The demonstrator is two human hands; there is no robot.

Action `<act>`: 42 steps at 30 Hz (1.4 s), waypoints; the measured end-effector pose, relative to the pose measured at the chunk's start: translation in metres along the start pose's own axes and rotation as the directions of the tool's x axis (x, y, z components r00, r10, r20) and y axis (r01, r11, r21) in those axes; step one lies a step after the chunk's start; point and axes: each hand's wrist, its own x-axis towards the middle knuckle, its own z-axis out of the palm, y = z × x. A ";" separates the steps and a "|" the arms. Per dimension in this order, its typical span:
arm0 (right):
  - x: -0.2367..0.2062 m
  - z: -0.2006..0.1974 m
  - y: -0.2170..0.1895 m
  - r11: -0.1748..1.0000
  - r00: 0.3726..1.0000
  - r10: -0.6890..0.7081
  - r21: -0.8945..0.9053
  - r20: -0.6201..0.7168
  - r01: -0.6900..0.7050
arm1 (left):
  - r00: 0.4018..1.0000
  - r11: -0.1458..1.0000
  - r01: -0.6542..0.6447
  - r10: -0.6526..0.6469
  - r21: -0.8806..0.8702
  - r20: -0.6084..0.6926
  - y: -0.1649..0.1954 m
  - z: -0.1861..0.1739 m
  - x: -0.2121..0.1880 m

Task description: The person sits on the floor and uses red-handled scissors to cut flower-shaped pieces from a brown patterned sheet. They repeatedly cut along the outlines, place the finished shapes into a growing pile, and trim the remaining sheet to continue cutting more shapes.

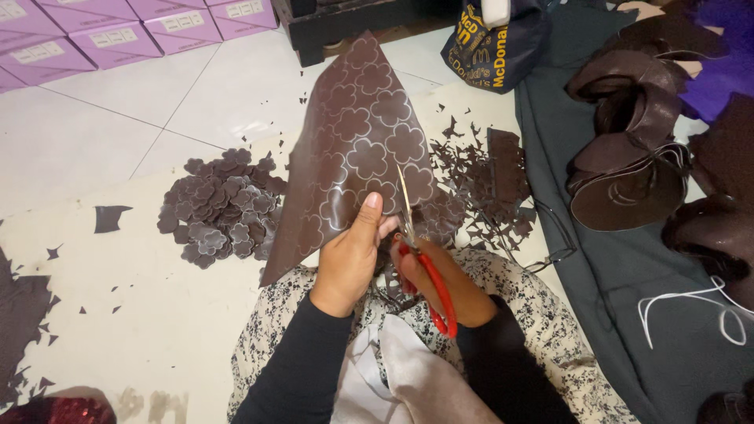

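From the head camera, the person sits on the floor with a brown sheet (357, 133) marked all over with flower outlines held up over the lap. The left hand (352, 255) has its grip pinched shut on the sheet's lower edge, thumb on top. The right hand (440, 286) is closed around red-handled scissors (420, 259), whose blades bite up into the sheet. A good heap of cut flowers (220, 206) lies to the left and scraps (479, 180) to the right, yet most outlines are still uncut, so I'd judge the work far from finished. Lilac flat boxes (118, 31) with pale labels stand at the top left; a dark bag (495, 43) with yellow print sits at the top.
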 end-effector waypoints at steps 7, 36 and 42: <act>0.000 0.006 0.006 0.999 0.998 0.049 -0.012 -0.040 -0.050 | 0.998 0.995 -0.053 0.056 -0.087 0.028 0.004 -0.005 0.003; 0.002 0.010 0.015 0.979 0.972 0.047 -0.183 -0.231 -0.091 | 0.971 0.977 -0.119 0.152 -0.175 0.186 0.003 -0.007 0.001; -0.003 0.008 0.013 0.965 0.972 0.035 -0.246 -0.233 -0.094 | 0.927 0.861 -0.284 0.359 -0.421 0.111 0.001 -0.016 0.010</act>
